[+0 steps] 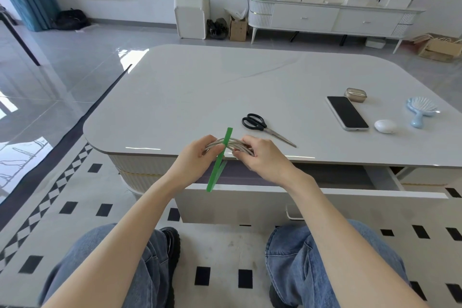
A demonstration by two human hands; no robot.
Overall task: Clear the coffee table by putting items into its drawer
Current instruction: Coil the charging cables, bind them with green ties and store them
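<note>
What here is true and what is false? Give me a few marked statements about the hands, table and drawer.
1. The left hand and right hand both hold a coiled grey cable crossed by a green strap. True.
2. The drawer is closed. False: it is pulled open.
3. The scissors lie on the coffee table, left of the phone. True.
4. The blue hairbrush is in the drawer. False: the hairbrush lies on the table.
5. The phone's screen is lit. False: it is dark.
</note>
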